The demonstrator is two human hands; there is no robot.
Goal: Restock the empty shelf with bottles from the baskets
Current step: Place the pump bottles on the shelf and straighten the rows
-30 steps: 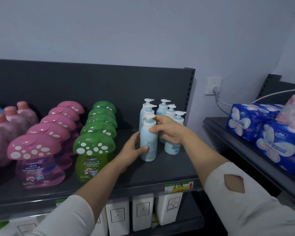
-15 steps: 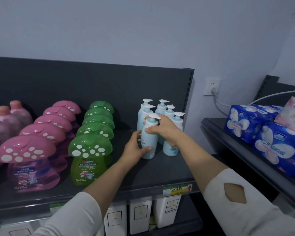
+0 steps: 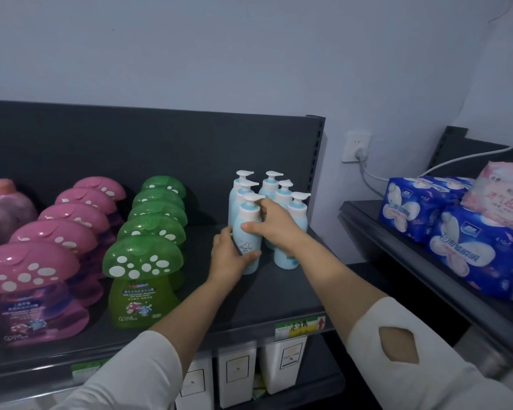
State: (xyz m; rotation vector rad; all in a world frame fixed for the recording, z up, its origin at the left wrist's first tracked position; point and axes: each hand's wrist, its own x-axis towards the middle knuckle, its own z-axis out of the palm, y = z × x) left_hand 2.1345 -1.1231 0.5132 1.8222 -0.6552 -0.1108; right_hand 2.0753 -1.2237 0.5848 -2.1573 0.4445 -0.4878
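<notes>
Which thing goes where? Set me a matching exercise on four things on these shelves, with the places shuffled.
Things:
1 front pump bottle
2 green mushroom bottles
3 blue packs
4 white boxes

Places:
A on the side shelf at right
B below the price tag
C held by left hand and right hand
D row between pink mushroom bottles and other pump bottles

Pairs: 1-C, 2-D, 3-A, 4-B.

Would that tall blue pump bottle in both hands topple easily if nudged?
Probably somewhat: the pump bottle is tall and narrow-based, so a push near its pump head would likely tip it. Its plastic looks smooth, perhaps slippery; the left hand and right hand grip it. Likely rigid, not fragile.
</notes>
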